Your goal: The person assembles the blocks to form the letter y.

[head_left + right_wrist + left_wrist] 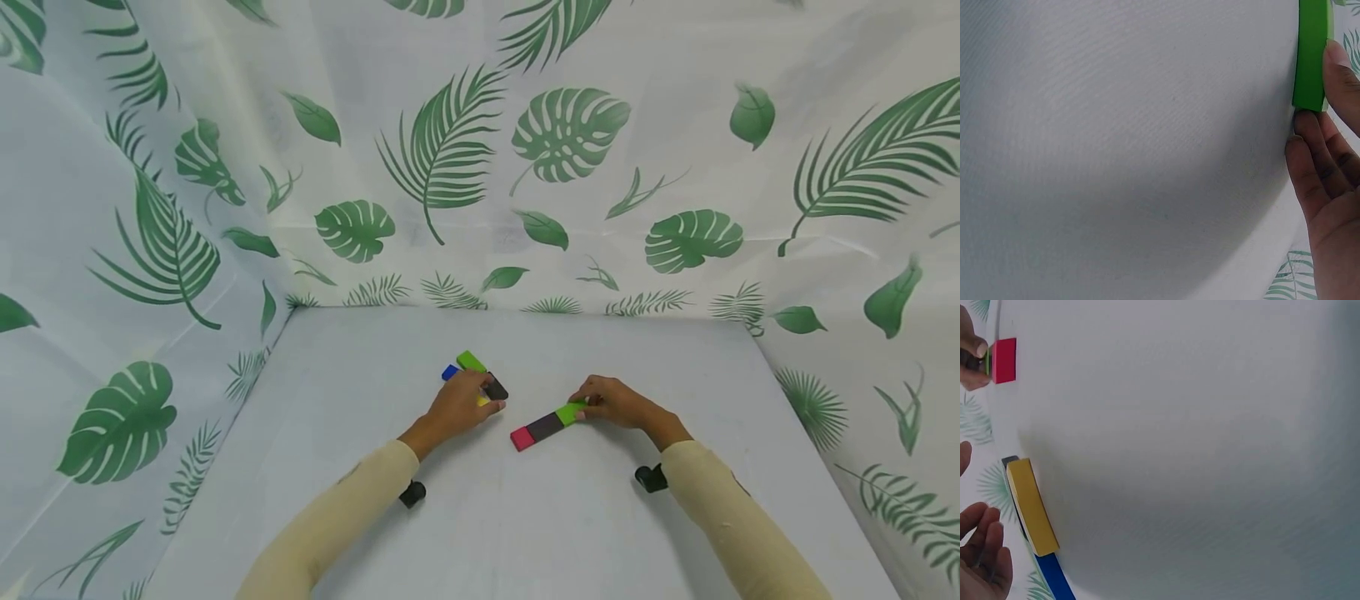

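Observation:
On the pale tabletop, a pink-red block, a black block and a green block lie end to end in a slanting row. My right hand pinches the green block at the row's right end; the right wrist view shows the thumb along its side. My left hand hovers at a second group, thumb and fingers apart. That group has another green block, another black block, a blue block and a yellow block. The hand partly hides the blue and yellow ones.
The white table ends at the back and sides against white cloth printed with green leaves. Small black devices sit below both wrists, beside the cream sleeves.

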`<action>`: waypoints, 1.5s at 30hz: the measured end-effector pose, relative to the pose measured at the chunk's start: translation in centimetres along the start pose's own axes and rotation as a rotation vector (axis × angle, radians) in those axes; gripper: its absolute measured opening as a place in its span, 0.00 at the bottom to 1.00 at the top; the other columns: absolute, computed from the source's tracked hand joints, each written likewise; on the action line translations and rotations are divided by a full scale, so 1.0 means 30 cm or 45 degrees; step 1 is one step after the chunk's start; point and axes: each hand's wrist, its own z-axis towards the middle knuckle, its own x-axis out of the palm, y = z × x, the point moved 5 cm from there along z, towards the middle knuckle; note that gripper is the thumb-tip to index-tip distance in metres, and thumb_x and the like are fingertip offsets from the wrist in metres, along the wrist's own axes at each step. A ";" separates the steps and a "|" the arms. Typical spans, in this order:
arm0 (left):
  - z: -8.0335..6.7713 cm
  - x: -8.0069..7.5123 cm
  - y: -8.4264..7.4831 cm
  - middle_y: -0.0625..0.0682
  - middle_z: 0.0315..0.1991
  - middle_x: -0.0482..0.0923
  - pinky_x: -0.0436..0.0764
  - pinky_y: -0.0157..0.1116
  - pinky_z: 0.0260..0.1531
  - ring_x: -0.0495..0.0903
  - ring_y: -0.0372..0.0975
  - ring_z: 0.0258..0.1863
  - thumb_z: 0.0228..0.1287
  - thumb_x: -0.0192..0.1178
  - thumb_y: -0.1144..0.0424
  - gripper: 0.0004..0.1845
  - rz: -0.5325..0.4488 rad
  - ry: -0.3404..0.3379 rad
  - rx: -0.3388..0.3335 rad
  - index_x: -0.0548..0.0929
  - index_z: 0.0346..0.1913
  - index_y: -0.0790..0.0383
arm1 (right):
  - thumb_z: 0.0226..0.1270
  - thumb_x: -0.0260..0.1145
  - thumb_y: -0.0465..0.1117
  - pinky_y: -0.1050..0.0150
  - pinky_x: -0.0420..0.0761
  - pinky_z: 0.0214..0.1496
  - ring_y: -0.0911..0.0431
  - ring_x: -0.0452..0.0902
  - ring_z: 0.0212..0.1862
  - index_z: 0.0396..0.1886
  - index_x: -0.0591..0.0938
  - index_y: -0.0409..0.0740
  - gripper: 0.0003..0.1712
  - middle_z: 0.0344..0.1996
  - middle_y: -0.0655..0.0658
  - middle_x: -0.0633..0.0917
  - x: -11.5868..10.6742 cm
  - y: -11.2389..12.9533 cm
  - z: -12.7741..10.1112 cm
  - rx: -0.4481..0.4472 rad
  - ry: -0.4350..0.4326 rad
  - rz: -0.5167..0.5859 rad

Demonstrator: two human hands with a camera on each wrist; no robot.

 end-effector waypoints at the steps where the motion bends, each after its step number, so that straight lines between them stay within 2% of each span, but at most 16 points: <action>1: 0.009 0.002 0.004 0.53 0.51 0.84 0.79 0.41 0.57 0.80 0.43 0.53 0.65 0.66 0.45 0.28 0.025 -0.001 -0.002 0.81 0.57 0.63 | 0.65 0.71 0.43 0.54 0.79 0.53 0.56 0.76 0.46 0.52 0.88 0.47 0.16 0.42 0.50 0.82 0.001 -0.001 0.000 0.004 0.001 0.002; 5: 0.043 0.005 0.017 0.54 0.52 0.83 0.77 0.45 0.56 0.78 0.46 0.53 0.63 0.67 0.42 0.30 0.109 -0.006 -0.001 0.81 0.58 0.62 | 0.65 0.72 0.43 0.54 0.78 0.52 0.56 0.76 0.46 0.52 0.88 0.46 0.16 0.43 0.50 0.82 0.001 -0.002 0.000 0.016 0.001 0.012; 9: 0.068 0.014 0.028 0.54 0.56 0.81 0.73 0.48 0.54 0.74 0.49 0.55 0.61 0.66 0.39 0.34 0.193 0.054 -0.012 0.80 0.61 0.61 | 0.64 0.72 0.44 0.54 0.78 0.53 0.55 0.77 0.47 0.53 0.86 0.46 0.18 0.45 0.49 0.83 -0.001 -0.003 -0.004 0.045 -0.015 0.034; 13: 0.084 0.025 0.035 0.53 0.59 0.79 0.71 0.48 0.53 0.72 0.49 0.57 0.61 0.65 0.36 0.36 0.264 0.122 -0.012 0.79 0.63 0.59 | 0.63 0.73 0.43 0.54 0.78 0.52 0.54 0.78 0.46 0.52 0.84 0.45 0.18 0.46 0.47 0.83 0.001 -0.003 -0.008 0.065 -0.031 0.075; 18: 0.094 0.033 0.041 0.54 0.59 0.78 0.69 0.49 0.55 0.72 0.49 0.56 0.60 0.65 0.35 0.38 0.322 0.154 -0.030 0.78 0.64 0.59 | 0.64 0.73 0.45 0.57 0.78 0.50 0.54 0.78 0.45 0.52 0.83 0.44 0.19 0.45 0.46 0.83 0.000 -0.002 -0.012 0.078 -0.038 0.086; 24: 0.102 0.040 0.049 0.55 0.59 0.79 0.69 0.50 0.57 0.73 0.49 0.56 0.59 0.66 0.35 0.39 0.342 0.163 -0.065 0.78 0.64 0.59 | 0.62 0.75 0.46 0.57 0.77 0.49 0.54 0.76 0.45 0.54 0.83 0.45 0.22 0.44 0.46 0.83 -0.010 -0.006 -0.018 0.122 -0.029 0.126; 31: 0.106 0.039 0.045 0.57 0.59 0.79 0.70 0.50 0.58 0.74 0.50 0.56 0.60 0.65 0.34 0.40 0.356 0.195 -0.075 0.78 0.64 0.62 | 0.59 0.77 0.44 0.57 0.76 0.50 0.54 0.75 0.44 0.54 0.83 0.45 0.24 0.42 0.47 0.82 -0.009 -0.023 -0.020 0.111 -0.020 0.165; 37: 0.108 0.032 0.042 0.57 0.55 0.81 0.71 0.49 0.55 0.75 0.48 0.53 0.58 0.66 0.34 0.40 0.381 0.184 -0.091 0.80 0.62 0.63 | 0.58 0.77 0.42 0.59 0.77 0.50 0.55 0.75 0.44 0.54 0.84 0.45 0.23 0.43 0.48 0.82 -0.010 -0.027 -0.022 0.104 -0.023 0.154; 45: 0.110 0.037 0.046 0.56 0.53 0.81 0.71 0.48 0.55 0.77 0.47 0.54 0.59 0.66 0.34 0.38 0.365 0.186 -0.127 0.80 0.61 0.62 | 0.58 0.77 0.41 0.60 0.77 0.49 0.55 0.75 0.44 0.53 0.85 0.44 0.23 0.43 0.48 0.82 -0.011 -0.021 -0.027 0.098 -0.029 0.159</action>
